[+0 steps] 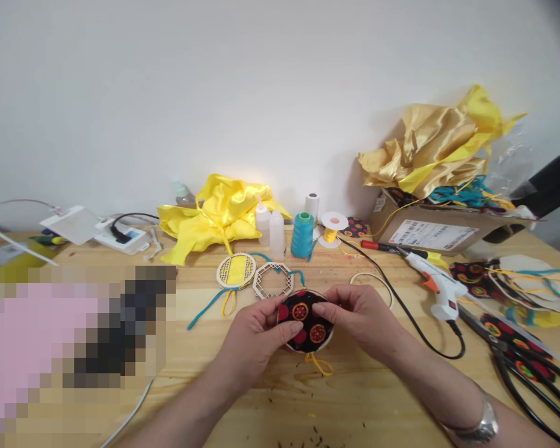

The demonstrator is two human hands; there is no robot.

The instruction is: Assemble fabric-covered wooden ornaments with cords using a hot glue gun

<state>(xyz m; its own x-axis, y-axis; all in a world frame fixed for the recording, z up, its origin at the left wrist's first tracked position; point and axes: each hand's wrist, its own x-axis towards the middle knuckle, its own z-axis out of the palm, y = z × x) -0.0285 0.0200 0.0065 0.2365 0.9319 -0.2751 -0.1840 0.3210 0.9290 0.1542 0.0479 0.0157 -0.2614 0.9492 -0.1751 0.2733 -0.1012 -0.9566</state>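
Both my hands hold a round fabric-covered disc (309, 336), black with red and orange circle patterns, above the table's middle. My left hand (261, 330) grips its left edge, thumb lying on the fabric. At the upper right edge, my right hand (354, 317) pinches it between thumb and fingers. A yellow cord loop (321, 366) hangs from the disc's lower edge, and a teal cord (297, 275) shows at its top. Just behind lie an octagonal wooden lattice frame (260, 287) and a round lattice piece with yellow fabric (236, 270).
A white glue gun (441, 292), large black-handled scissors (504, 354) and a wooden ring (391, 292) lie right. Behind stand a teal thread cone (302, 236), squeeze bottles (277, 233) and yellow satin (214, 214). A cardboard box (401, 218) holds fabric. A blurred-out area covers the left.
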